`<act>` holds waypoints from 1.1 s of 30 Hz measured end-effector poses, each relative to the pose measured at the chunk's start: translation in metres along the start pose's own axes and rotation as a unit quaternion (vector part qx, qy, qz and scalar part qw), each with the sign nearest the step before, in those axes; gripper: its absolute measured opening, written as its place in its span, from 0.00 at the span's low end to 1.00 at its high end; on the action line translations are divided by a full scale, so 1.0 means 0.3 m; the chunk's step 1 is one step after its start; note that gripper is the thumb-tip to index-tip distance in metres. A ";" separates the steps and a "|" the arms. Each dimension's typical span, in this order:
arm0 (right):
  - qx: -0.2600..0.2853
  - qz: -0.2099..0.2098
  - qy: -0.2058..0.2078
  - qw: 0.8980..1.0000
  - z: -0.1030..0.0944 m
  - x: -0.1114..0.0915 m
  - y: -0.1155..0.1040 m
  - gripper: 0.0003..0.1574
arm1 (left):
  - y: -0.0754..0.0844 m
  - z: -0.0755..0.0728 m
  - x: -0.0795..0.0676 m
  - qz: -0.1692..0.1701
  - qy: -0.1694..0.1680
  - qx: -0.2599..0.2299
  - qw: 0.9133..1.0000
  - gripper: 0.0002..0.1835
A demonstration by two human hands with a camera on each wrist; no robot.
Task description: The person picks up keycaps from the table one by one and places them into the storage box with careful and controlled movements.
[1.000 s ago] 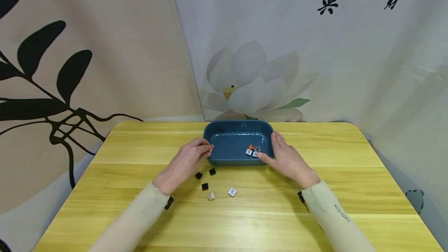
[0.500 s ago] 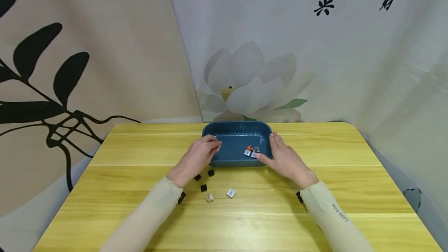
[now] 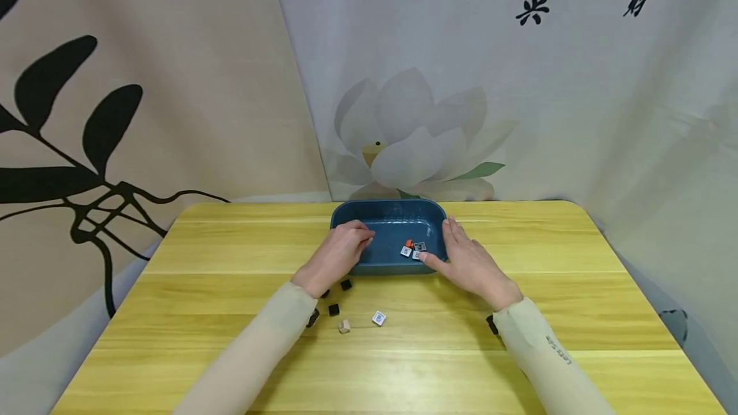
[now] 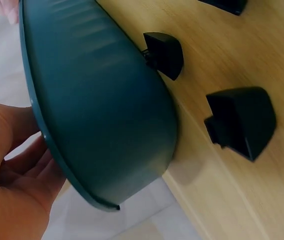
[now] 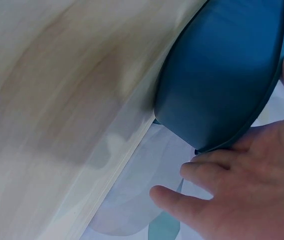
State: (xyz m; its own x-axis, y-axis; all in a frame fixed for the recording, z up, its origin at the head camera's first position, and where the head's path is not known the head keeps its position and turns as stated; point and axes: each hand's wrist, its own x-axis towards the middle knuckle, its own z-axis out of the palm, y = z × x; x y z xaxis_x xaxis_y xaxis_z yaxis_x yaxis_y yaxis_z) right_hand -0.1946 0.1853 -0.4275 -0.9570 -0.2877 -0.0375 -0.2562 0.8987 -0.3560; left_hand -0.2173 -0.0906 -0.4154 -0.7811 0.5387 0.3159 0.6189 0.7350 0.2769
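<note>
A dark blue rectangular box [image 3: 392, 270] stands at the table's far edge, with several white keycaps [image 3: 406, 252] and a small orange piece [image 3: 410, 243] at its right end. My left hand [image 3: 337, 252] reaches over its front left side. Thumb and fingertips are pinched together above the box floor, apparently on a small keycap that the fingers hide. In the left wrist view, the box wall [image 4: 102, 105] covers those fingertips. My right hand [image 3: 475, 268] rests along the right rim with fairly straight fingers. Its thumb reaches over the front corner beside the white keycaps.
Before the box on the wooden table [image 3: 438, 364] lie black keycaps [image 3: 334, 309], a beige one [image 3: 344, 326] and a white one [image 3: 378, 318]. In the left wrist view, a black keycap [image 4: 244, 120] lies hollow side showing. A printed curtain [image 3: 230, 82] hangs behind.
My left hand has moved right, from the box's left rim to over its inside, fingertips still together. The right hand has stayed on the right rim.
</note>
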 end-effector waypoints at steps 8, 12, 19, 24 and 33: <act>0.002 0.001 0.002 1.000 -0.002 0.001 0.000 0.64 | 0.007 0.026 0.043 -0.021 -0.030 0.001 0.999 0.07; 0.004 0.002 0.000 1.000 -0.001 0.002 0.001 0.64 | 0.009 0.038 0.060 -0.042 -0.054 -0.005 0.998 0.07; 0.001 0.000 0.001 1.000 -0.001 0.001 0.001 0.65 | 0.008 0.055 0.079 -0.081 -0.079 -0.012 0.994 0.06; -0.001 -0.001 0.002 1.000 -0.001 0.000 0.001 0.65 | 0.007 0.062 0.090 -0.098 -0.095 -0.014 0.991 0.06; 0.000 -0.003 0.004 1.000 0.000 0.001 0.002 0.63 | 0.010 0.063 0.109 -0.128 -0.129 -0.014 0.983 0.10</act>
State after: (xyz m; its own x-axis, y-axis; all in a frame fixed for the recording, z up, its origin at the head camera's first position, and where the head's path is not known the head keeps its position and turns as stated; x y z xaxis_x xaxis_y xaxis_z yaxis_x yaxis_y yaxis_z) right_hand -0.1952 0.1857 -0.4278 -0.9562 -0.2912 -0.0282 -0.2627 0.8969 -0.3558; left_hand -0.2425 -0.0630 -0.4212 -0.9046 0.4262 -0.0067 0.3981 0.8504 0.3438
